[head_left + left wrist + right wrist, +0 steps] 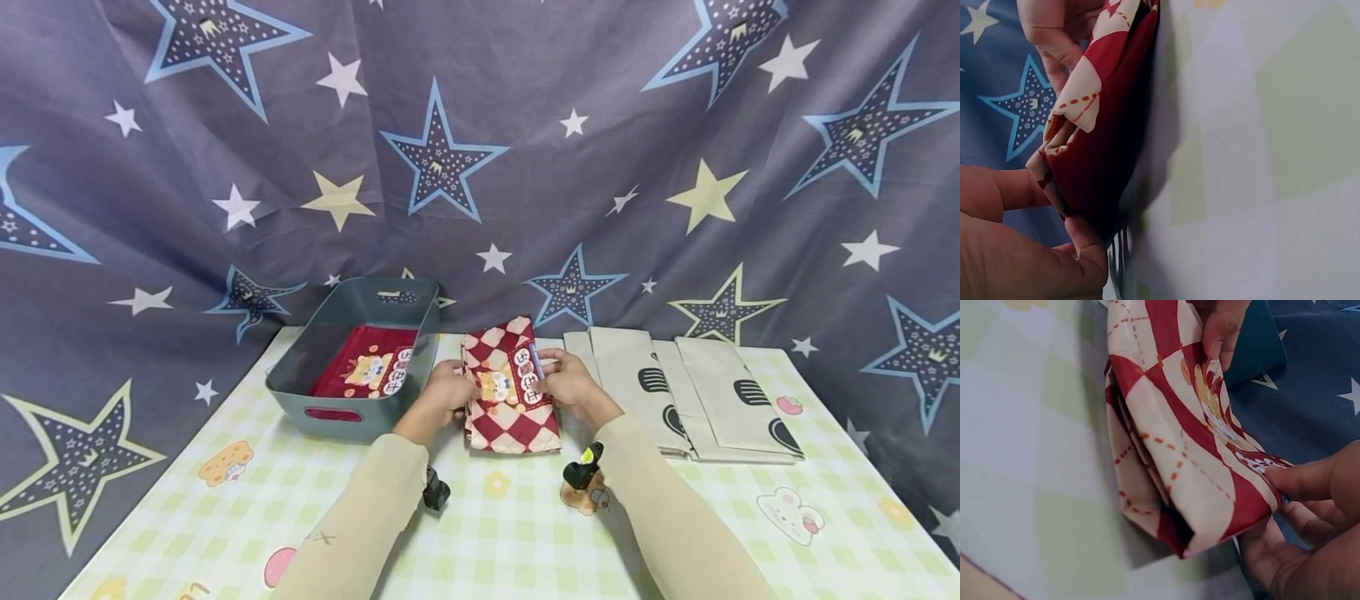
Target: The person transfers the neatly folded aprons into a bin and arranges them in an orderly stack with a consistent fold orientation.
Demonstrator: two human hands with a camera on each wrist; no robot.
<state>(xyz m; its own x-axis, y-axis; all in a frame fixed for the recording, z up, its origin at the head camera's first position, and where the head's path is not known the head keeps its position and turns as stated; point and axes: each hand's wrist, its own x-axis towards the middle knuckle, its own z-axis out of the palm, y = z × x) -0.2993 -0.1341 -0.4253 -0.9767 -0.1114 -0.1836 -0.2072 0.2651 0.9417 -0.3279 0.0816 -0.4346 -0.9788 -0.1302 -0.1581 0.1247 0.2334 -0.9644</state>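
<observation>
A folded red-and-cream diamond-checked cloth point(513, 433) with a printed bear and white lettering is held between my two hands over the middle of the table. My left hand point(450, 390) pinches its left edge, the thumb on the near face in the left wrist view. On the opposite edge, my right hand point(567, 382) pinches the cloth with thumb above and fingers beneath. The right wrist view shows the cloth's layered folds point(1147, 469) tilted off the tabletop. Left of my hands, a dark red folded cloth point(337, 362) with a similar bear lies inside a blue-green plastic bin point(345, 421).
Two cream folded cloths point(720, 400) with black prints lie side by side at the right, partly overlapping. A light green checked tablecloth point(517, 533) covers the table. Behind it hangs a dark curtain point(540, 167) with stars.
</observation>
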